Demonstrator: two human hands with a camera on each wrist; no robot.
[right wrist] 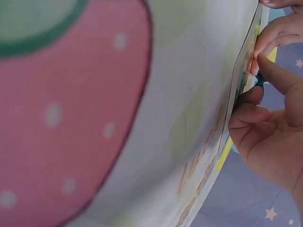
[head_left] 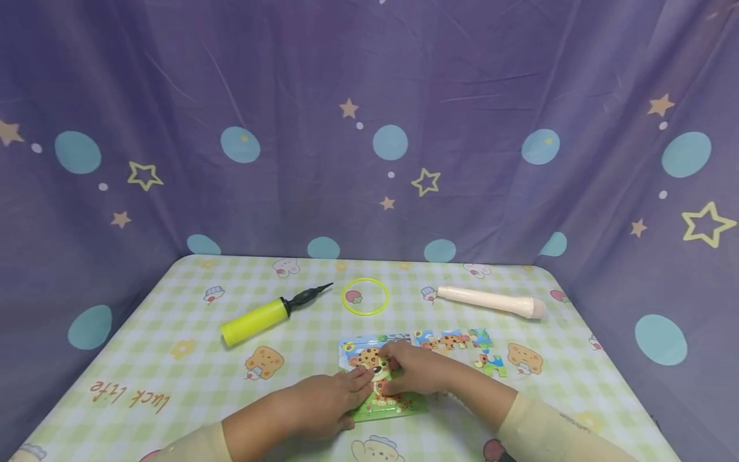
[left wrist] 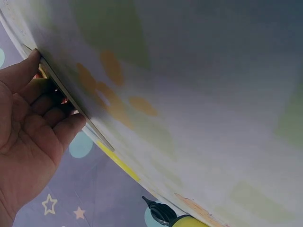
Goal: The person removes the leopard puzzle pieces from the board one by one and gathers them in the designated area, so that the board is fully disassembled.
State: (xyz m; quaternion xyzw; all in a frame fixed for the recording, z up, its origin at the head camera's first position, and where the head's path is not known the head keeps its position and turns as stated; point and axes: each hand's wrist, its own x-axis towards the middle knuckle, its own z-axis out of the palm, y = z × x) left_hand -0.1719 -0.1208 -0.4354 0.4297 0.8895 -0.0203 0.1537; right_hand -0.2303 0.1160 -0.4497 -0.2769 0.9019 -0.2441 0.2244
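Both hands cover the puzzle board [head_left: 385, 393] — left hand [head_left: 323, 401] lies flat-fingered on it, right hand [head_left: 417, 370] curls over it; whether it pinches a piece is hidden.

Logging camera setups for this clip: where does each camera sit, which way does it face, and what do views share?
Head: above the table, looking forward and down; both hands and forearms on the puzzle board.
Left wrist: low by the tablecloth, looking along it; left hand touching the board's edge.
Right wrist: against the tablecloth; right hand fingers on the board.
Shared: head and left wrist both show the yellow pump.
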